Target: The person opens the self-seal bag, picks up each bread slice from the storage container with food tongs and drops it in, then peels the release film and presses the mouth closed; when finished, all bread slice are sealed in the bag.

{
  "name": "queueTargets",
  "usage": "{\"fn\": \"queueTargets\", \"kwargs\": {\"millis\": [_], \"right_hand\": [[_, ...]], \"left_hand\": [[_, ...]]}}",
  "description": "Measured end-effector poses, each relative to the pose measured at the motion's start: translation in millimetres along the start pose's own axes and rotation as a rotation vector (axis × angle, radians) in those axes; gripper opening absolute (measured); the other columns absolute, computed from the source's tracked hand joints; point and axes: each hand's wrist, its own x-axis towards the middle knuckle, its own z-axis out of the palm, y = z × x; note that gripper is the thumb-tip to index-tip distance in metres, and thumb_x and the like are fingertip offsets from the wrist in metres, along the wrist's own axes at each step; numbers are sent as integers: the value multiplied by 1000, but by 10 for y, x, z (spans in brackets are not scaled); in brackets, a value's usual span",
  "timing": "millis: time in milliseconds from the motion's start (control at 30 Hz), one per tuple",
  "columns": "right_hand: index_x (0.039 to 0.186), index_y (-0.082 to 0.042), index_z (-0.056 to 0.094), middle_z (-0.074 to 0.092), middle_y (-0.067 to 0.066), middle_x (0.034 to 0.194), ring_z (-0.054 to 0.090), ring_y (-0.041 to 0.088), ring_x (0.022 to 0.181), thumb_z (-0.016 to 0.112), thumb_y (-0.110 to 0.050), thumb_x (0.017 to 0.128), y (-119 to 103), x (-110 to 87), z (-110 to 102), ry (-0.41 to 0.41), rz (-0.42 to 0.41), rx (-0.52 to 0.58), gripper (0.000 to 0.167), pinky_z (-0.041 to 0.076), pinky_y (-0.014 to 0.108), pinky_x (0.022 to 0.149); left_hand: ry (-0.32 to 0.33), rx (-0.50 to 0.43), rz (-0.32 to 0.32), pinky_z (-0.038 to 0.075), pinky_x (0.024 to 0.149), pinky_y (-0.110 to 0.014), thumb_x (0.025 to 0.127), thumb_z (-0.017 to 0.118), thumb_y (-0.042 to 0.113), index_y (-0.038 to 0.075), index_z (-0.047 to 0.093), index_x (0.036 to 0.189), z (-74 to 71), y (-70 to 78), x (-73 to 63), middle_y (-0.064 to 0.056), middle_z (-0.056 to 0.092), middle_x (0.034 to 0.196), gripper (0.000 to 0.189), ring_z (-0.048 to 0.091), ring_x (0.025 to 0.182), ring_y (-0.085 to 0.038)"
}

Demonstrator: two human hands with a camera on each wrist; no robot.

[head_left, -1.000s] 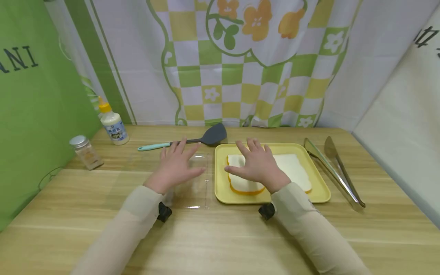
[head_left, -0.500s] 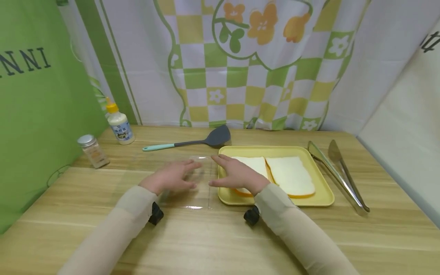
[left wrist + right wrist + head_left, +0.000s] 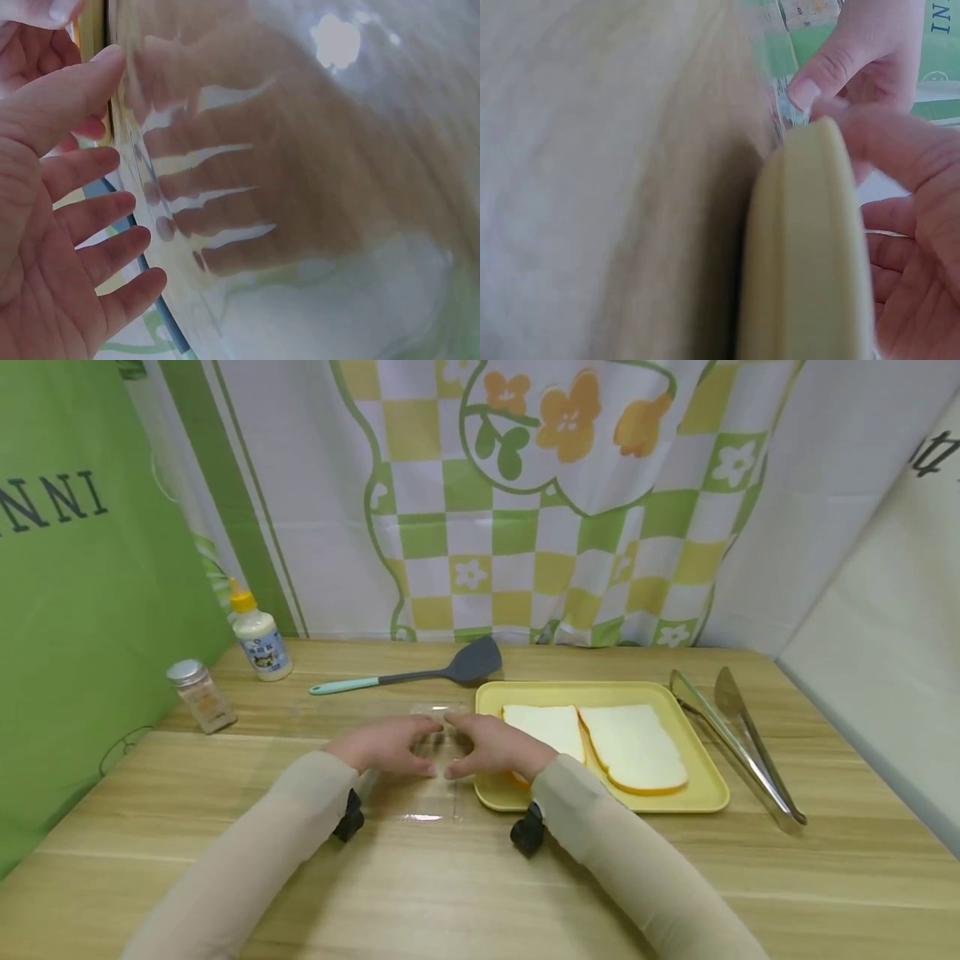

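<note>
My left hand (image 3: 386, 745) hovers low over a clear plastic sheet or board (image 3: 427, 817) on the wooden table, its fingers relaxed and a little spread. In the left wrist view those fingers (image 3: 112, 232) hang close above the glossy surface, which mirrors them. Beside it, my right hand (image 3: 495, 747) reaches across the left end of a yellow tray (image 3: 600, 802), thumb and index finger near the sheet's right edge. The fingertips of both hands nearly meet. Two bread slices with orange-brown crusts lie on the tray; my right hand partly covers the left slice (image 3: 543, 727), while the right slice (image 3: 637, 747) is uncovered.
Behind the hands lies a spatula (image 3: 472, 662) with a mint handle. Metal tongs (image 3: 738, 747) rest right of the tray. At the back left stand a yellow-capped squeeze bottle (image 3: 262, 643) and a silver-lidded jar (image 3: 202, 697). A patterned curtain (image 3: 517, 527) hangs behind the table.
Both hands have come down from above the sheet and tray, with the right hand moving left off the bread. They are now close together at the sheet's right side.
</note>
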Motion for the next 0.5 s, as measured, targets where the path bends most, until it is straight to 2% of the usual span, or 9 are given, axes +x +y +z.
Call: {"fn": "queueTargets", "kwargs": {"millis": [100, 267, 500], "right_hand": [[138, -4, 41, 46, 10, 139, 43, 24, 126, 76, -25, 76, 7, 24, 24, 6, 11, -38, 75, 33, 35, 106], [128, -2, 50, 54, 10, 127, 51, 24, 115, 74, -27, 78, 10, 48, 51, 4, 3, -102, 61, 38, 36, 100], [127, -1, 51, 55, 11, 126, 50, 24, 116, 74, -29, 79, 38, 42, 59, -12, -3, -141, 60, 38, 35, 101]], "left_hand": [[-3, 12, 5, 30, 107, -45, 83, 68, 32, 0, 42, 136, 27, 15, 19, -18, 42, 140, 66, 39, 129, -33], [7, -53, 1, 27, 108, -46, 83, 68, 33, -1, 44, 133, 74, -28, 16, -20, 40, 140, 64, 37, 130, -35], [39, -114, 75, 26, 108, -49, 83, 67, 42, -2, 45, 132, 106, -120, -5, -21, 42, 138, 70, 34, 130, -38]]}}
